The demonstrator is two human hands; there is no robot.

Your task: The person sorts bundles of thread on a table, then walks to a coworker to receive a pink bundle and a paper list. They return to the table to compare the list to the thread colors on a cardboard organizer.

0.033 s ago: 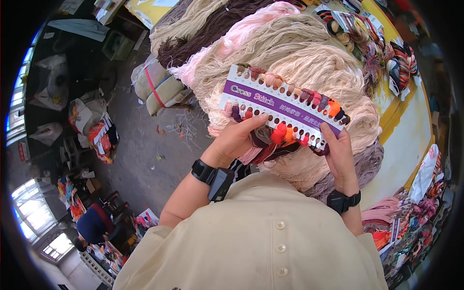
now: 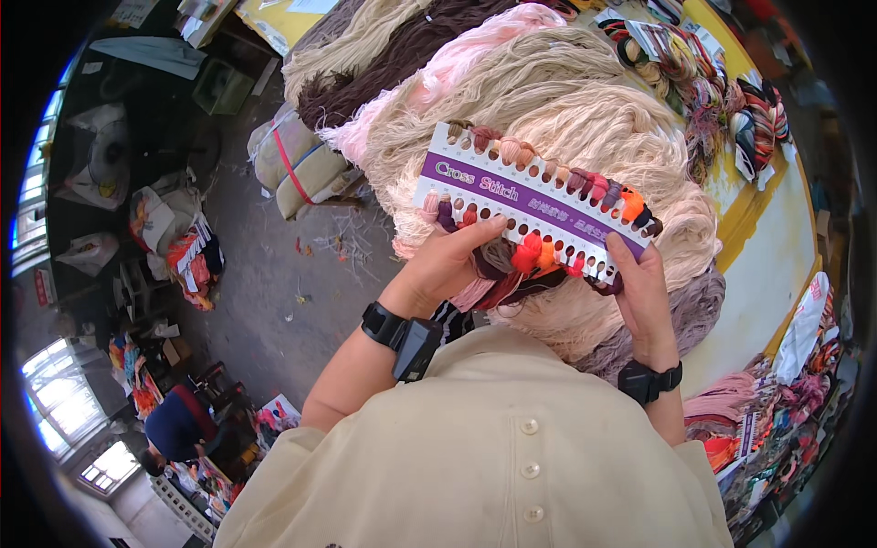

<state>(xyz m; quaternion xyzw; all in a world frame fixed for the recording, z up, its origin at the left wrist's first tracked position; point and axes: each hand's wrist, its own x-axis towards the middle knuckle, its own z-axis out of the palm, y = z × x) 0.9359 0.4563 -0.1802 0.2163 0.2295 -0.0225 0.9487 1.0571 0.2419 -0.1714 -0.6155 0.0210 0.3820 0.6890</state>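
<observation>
Largest first: big heap of cream yarn [image 2: 612, 128] across the centre of the frame, on a pale tabletop [image 2: 754, 297] showing at right. Mid-frame, just over the heap, find the long thread card [image 2: 534, 201], tilted, left end higher. With left hand [image 2: 446, 263]: grasping the lower edge left of centre, thumb on the face, fingers mostly hidden beneath. With right hand [image 2: 641, 285]: grasping the lower right end, thumb also on the face; cannot tell finger placement behind. To handle well, probably best to support from both ends, face up, without bending; to press on card stock rather than on the thread tufts [image 2: 528, 253] looped through both edges; to leave hanging strands free of the heap. Labels next: on the card, broad purple band with large pale Latin lettering at left, smaller East Asian characters toward right, not transcribed. At lower right, white wrapper [image 2: 804, 327] with reddish print, too small to read; below it, small purple-and-white card [image 2: 748, 433], likewise unreadable. Smallest: tiny marks beside the holes, too fine to make out.
</observation>
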